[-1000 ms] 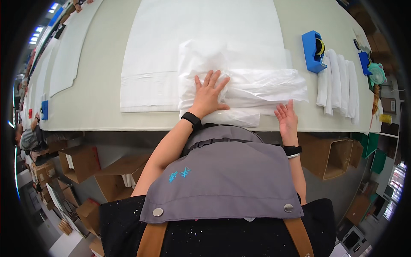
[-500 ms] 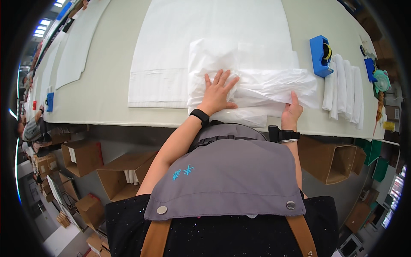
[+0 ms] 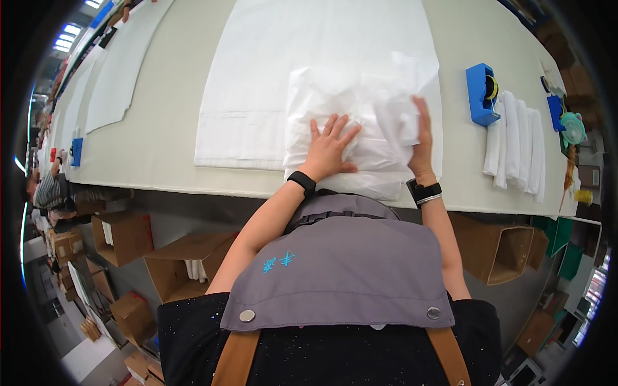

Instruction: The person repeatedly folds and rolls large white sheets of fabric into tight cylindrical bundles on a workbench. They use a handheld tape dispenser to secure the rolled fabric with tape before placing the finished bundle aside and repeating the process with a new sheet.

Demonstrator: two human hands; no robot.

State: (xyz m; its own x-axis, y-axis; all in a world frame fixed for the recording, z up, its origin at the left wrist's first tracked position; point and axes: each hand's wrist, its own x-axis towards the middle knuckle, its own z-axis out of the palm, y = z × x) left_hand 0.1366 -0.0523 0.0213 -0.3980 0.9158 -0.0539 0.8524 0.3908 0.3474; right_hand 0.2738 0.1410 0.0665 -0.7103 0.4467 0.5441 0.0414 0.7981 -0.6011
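Note:
A thin, crumpled white plastic sheet [image 3: 309, 87] lies in front of me on a stack of large flat white sheets [image 3: 241, 138]. My left hand [image 3: 329, 149] presses on its middle, palm down with fingers spread. On its right side my right hand [image 3: 421, 141] stands on edge, fingers stretched upward, against a raised, folded-over part of the sheet. That folded part is smeared by motion. Part of the right hand's inner side is hidden by the film.
To the right stand a blue tape dispenser [image 3: 479, 96] and several folded white bundles [image 3: 515, 141]. Another blue dispenser [image 3: 76, 152] sits far left near more white sheets [image 3: 122, 83]. Cardboard boxes [image 3: 187, 264] stand below the table edge. A person [image 3: 51, 193] is at the far left.
My right hand has moved left and turned on edge, bringing the sheet's right-hand length over toward the middle. The left hand stays pressed on the sheet.

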